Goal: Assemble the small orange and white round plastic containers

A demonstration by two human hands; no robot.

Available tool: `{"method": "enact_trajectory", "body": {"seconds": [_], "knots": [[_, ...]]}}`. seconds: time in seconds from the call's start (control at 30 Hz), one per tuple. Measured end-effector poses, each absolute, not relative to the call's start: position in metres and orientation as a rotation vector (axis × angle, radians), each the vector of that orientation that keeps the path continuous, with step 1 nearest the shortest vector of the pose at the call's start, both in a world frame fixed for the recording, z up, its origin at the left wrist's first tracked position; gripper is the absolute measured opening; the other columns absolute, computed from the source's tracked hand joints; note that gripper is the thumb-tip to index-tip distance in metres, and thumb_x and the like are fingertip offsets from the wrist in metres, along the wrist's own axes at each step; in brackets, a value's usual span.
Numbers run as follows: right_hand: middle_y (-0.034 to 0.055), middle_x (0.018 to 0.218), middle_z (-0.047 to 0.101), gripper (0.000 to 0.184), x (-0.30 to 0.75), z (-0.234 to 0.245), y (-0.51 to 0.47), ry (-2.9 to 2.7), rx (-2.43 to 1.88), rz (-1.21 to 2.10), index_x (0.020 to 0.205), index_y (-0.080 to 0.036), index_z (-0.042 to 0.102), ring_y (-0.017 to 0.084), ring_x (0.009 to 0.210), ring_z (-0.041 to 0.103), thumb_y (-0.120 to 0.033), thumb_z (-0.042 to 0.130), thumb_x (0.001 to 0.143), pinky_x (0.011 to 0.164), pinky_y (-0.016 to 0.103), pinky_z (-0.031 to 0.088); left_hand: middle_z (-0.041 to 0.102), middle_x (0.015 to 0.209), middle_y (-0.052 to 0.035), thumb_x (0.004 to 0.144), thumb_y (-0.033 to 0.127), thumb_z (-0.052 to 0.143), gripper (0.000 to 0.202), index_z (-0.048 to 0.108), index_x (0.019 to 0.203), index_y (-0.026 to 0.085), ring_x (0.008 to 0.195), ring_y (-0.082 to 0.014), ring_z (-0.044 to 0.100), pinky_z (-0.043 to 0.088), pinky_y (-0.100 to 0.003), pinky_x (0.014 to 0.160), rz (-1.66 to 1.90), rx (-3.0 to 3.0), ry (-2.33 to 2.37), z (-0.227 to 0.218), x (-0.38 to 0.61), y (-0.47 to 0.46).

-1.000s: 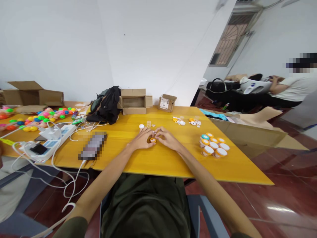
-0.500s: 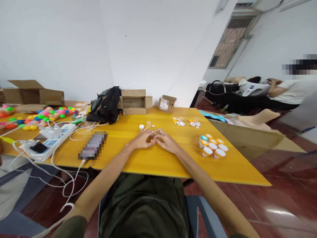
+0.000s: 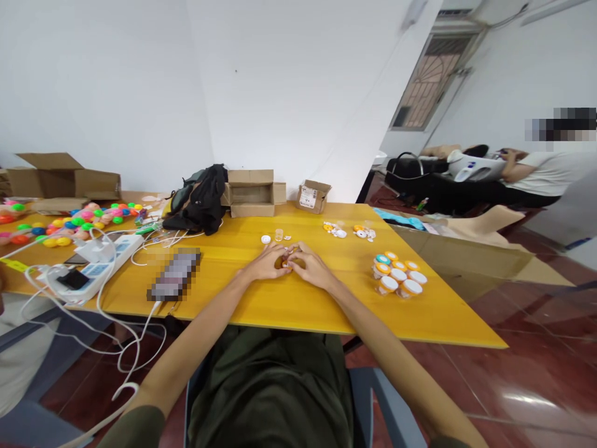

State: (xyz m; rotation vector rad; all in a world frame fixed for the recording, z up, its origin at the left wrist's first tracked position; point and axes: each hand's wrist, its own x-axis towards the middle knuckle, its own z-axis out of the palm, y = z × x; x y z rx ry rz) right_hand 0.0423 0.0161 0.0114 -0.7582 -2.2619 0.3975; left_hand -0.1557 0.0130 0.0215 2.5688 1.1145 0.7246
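Note:
My left hand (image 3: pixel 267 264) and my right hand (image 3: pixel 311 266) meet over the middle of the table, fingers curled toward each other. Both sets of fingertips pinch a small orange-and-white piece (image 3: pixel 286 265), mostly hidden by the fingers, so its exact kind does not show. Just beyond the hands are a white round lid (image 3: pixel 265 239), a small clear cup (image 3: pixel 278 235) and a little white part (image 3: pixel 288 238). To the right stands a cluster of small clear jars (image 3: pixel 398 274) with white, orange and teal tops.
Loose orange and white parts (image 3: pixel 334 230) lie farther back, with more lid parts (image 3: pixel 364 233) beside them. A phone (image 3: pixel 175 274), a power strip (image 3: pixel 100 267) with white cables and a black bag (image 3: pixel 200 199) occupy the left. Cardboard boxes (image 3: pixel 252 202) line the wall. A person (image 3: pixel 541 168) sits at the right.
The view has shifted very slightly. Both hands stay together around the small piece, with only slight finger movement.

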Motion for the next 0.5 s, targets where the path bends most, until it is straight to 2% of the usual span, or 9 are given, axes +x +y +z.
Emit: {"method": "enact_trajectory", "body": {"seconds": [0.5], "knots": [[0.0085,0.114,0.061,0.014,0.043,0.022,0.013,-2.391,-0.748,0.320,0.089,-0.023,0.070,0.021,0.104,0.061,-0.021,0.057,0.094,0.092,0.035,0.051,0.062,0.098,-0.0066,0.084,0.032,0.067,0.014,0.061,0.088,0.020,0.104,-0.0257,0.055,0.045,-0.038,0.097,0.708,2.584,1.098,0.020,-0.157,0.015]]}}
